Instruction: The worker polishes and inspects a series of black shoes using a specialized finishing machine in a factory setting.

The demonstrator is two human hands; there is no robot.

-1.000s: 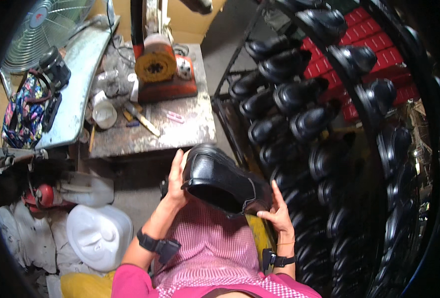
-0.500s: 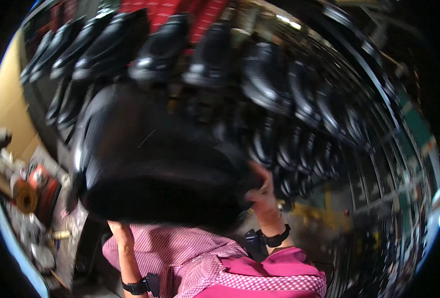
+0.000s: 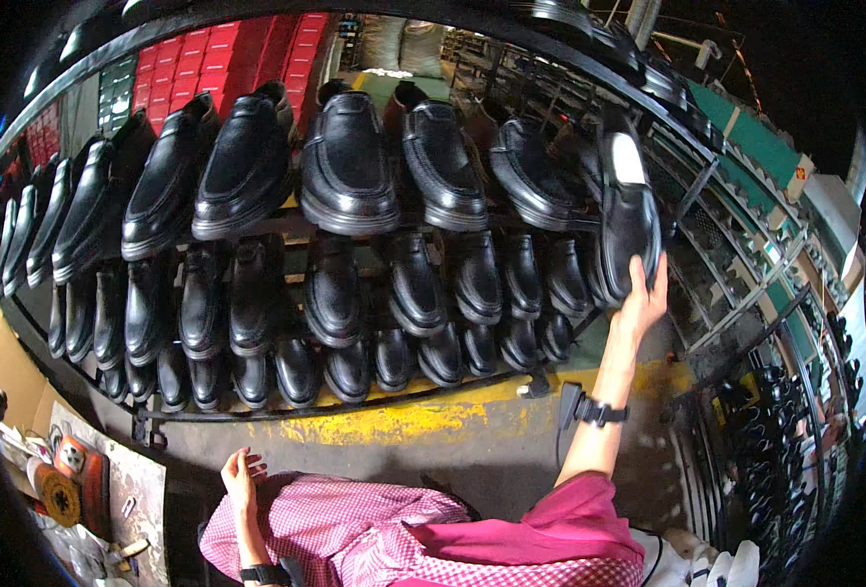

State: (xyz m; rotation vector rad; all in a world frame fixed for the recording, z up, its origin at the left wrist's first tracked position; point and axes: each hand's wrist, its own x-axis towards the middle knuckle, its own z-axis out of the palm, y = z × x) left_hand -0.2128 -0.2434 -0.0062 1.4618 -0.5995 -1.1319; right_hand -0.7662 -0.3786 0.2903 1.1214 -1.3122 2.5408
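Observation:
My right hand (image 3: pixel 640 301) reaches out to the right end of a rack and grips a black shoe (image 3: pixel 631 235) by its toe end. That shoe is upright along the rack's end, with a white patch (image 3: pixel 627 158) showing inside its opening. Beside it on the same upper tier stand several black loafers (image 3: pixel 350 166), toes toward me. My left hand (image 3: pixel 242 474) hovers low in front of my checked apron (image 3: pixel 325 519), fingers loosely bent and apart, holding nothing.
Lower tiers of the rack carry more black shoes (image 3: pixel 333 293). At the left, an orange machine with a round brown wheel (image 3: pixel 62 494) sits on a worn bench (image 3: pixel 139 470). Red boxes (image 3: pixel 193 68) are stacked behind. Metal racks (image 3: pixel 746 284) stand at the right.
The big blurred black object held close between both hands is gone from there. My right hand has stretched forward to the rack's right end with a shoe; my left has dropped away empty.

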